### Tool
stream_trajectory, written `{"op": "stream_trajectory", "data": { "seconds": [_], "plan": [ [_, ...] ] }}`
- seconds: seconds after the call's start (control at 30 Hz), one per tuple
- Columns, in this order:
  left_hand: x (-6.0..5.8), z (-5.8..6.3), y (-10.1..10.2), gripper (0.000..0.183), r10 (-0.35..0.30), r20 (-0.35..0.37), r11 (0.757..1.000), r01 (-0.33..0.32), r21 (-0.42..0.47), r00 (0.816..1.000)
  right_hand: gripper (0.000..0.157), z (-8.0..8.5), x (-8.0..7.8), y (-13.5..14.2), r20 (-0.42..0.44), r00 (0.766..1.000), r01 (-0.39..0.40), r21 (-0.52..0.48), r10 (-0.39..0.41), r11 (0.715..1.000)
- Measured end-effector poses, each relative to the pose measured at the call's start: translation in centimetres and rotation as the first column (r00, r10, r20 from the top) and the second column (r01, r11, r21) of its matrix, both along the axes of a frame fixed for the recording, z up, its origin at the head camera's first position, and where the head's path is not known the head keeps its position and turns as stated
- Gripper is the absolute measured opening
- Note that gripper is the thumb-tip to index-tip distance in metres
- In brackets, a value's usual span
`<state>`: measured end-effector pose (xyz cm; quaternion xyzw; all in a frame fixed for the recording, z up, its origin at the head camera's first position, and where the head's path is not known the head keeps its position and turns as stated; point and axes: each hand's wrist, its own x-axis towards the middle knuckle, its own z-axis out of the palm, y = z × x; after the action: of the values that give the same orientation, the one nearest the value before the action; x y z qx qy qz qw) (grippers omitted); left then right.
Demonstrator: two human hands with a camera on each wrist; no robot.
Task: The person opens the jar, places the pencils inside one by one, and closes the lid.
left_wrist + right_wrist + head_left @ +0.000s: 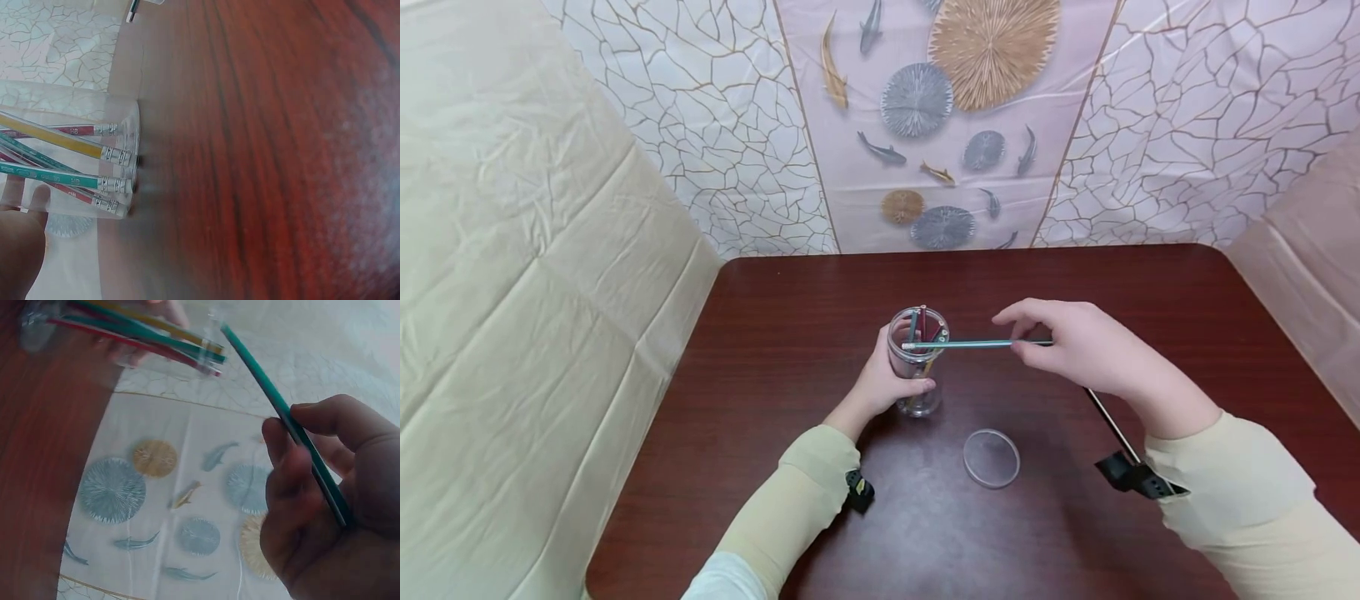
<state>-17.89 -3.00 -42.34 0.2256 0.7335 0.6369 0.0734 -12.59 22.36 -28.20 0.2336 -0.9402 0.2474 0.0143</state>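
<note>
A clear, see-through jar (919,402) stands on the table with its top uncovered, and my left hand (878,379) grips its side. Inside are several pencils: in the left wrist view a yellow pencil (59,135) and a green pencil (53,177) lean with red ones, their metal-banded ends at the jar's bottom. My right hand (1086,343) pinches another green pencil (269,390) between thumb and fingers. From the head camera this pencil (977,343) appears nearly level, its far end overlapping the jar's mouth. Whether it touches the rim I cannot tell.
A round clear lid (992,458) lies flat on the dark red-brown table (790,333), in front and to the right of the jar. Patterned cloth (760,125) hangs behind the table, and pale cloth (542,275) covers the left side. Each wrist wears a black strapped device.
</note>
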Motion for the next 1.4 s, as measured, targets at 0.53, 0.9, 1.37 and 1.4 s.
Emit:
{"op": "stream_trajectory", "data": {
  "seconds": [0.53,0.9,1.37,1.4],
  "plan": [
    [0.5,-0.6,-0.2,0.088,0.017,0.028,1.0,-0.018,0.024,0.999,0.022,-4.1,-1.8,0.0,0.238,0.902,0.109,-0.934,0.361,0.341],
    [0.0,-0.8,0.3,0.087,0.007,-0.009,0.999,-0.006,0.052,1.0,0.013,-4.9,-2.7,-2.0,0.212,0.967,0.186,-0.966,0.144,0.177],
    [-1.0,-3.1,0.3,0.091,0.038,-0.022,0.999,-0.038,0.029,0.999,0.016,-6.8,-4.5,-4.6,0.154,0.969,0.206,-0.936,-0.194,0.287],
    [-1.1,-3.1,0.4,0.091,0.036,-0.022,0.999,-0.036,0.028,0.999,0.018,-6.8,-4.6,-4.7,0.158,0.967,0.214,-0.93,-0.201,0.298]
  ]
}}
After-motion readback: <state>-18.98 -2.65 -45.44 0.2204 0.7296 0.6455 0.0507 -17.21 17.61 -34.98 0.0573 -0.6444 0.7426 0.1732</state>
